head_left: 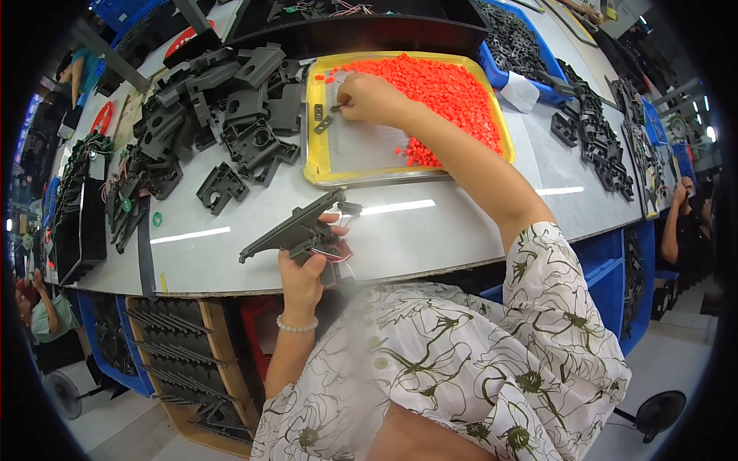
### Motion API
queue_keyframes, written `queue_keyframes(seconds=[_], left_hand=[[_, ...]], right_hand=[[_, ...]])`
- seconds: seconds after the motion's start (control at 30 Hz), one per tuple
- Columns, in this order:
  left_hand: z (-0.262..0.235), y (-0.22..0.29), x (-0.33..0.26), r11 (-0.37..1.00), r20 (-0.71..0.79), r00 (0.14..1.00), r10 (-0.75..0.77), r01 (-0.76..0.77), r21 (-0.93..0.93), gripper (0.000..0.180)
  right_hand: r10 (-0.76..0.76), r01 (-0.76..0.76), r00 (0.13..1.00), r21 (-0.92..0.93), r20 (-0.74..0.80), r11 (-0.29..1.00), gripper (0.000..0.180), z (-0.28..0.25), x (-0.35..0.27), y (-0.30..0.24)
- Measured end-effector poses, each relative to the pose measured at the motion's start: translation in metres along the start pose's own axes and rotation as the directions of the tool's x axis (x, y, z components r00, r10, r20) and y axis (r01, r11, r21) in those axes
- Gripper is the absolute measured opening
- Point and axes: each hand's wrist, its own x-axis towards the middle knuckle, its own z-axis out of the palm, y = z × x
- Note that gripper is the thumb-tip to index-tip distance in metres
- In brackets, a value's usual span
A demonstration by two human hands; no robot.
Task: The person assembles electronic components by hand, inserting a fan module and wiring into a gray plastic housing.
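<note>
Left hand [301, 273]: near edge of table [461, 230], fingers wrapped tight on grey bracket [296, 229]; bracket raised above the tabletop, long arm pointing left, wire bundle [338, 252] hanging at its right end.
Right hand [373, 98]: reached far across into yellow tray [314, 138], fingertips pinched together on a small dark clip [339, 106], only partly visible.
Tray contents: orange caps [442, 88] heaped on the right and far side; bare metal floor on the left, two loose dark clips [321, 119] lying just left of the fingertips.
Surroundings: pile of grey mouldings [223, 107] left of the tray; blue bin [530, 58] of dark parts to the right; more dark parts [600, 142] beyond it.
Risk, pinch: clip small and held only at the fingertips; likely to slip and drop among the caps or skate on the bare metal.
Risk, forearm: arm stretched over the heaped caps; a low sweep could push caps over the tray's shallow rim.
Risk, bracket: held one-handed at one end with gaze turned to the tray; a tilt could knock the long arm on the table or snag the wires.
Risk, mix-up: loose clips look alike; wrong orientation possible on pickup.
</note>
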Motion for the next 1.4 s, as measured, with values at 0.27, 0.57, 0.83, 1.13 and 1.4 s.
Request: queue_keyframes(seconds=[0.27, 0.57, 0.83, 1.13, 1.4], left_hand=[[-0.003, 0.001, 0.006, 0.999, 0.033, 0.999, -0.017, 0.019, -0.046, 0.082], [-0.002, 0.002, 0.005, 0.995, 0.036, 0.999, 0.010, -0.006, -0.095, 0.067], [-0.006, 0.000, 0.006, 0.998, 0.054, 0.998, -0.028, 0.031, -0.056, 0.078], [-0.007, 0.001, 0.006, 0.996, 0.079, 0.996, -0.045, 0.051, -0.078, 0.076], [-0.005, 0.002, 0.008, 0.989, 0.091, 0.996, -0.008, 0.021, -0.147, 0.051]], right_hand=[[-0.071, 0.070, 0.997, 0.105, 0.002, 0.992, 0.017, -0.025, -0.076, -0.011], [0.013, -0.007, 0.991, -0.051, 0.131, 0.999, 0.012, -0.035, -0.102, -0.010], [0.271, -0.291, 0.956, 0.275, 0.110, 0.916, 0.015, -0.030, -0.075, -0.022], [0.218, -0.252, 0.961, 0.216, 0.169, 0.943, 0.021, -0.013, -0.058, -0.012], [0.246, -0.310, 0.919, 0.182, 0.307, 0.933, 0.019, -0.026, -0.046, -0.015]])
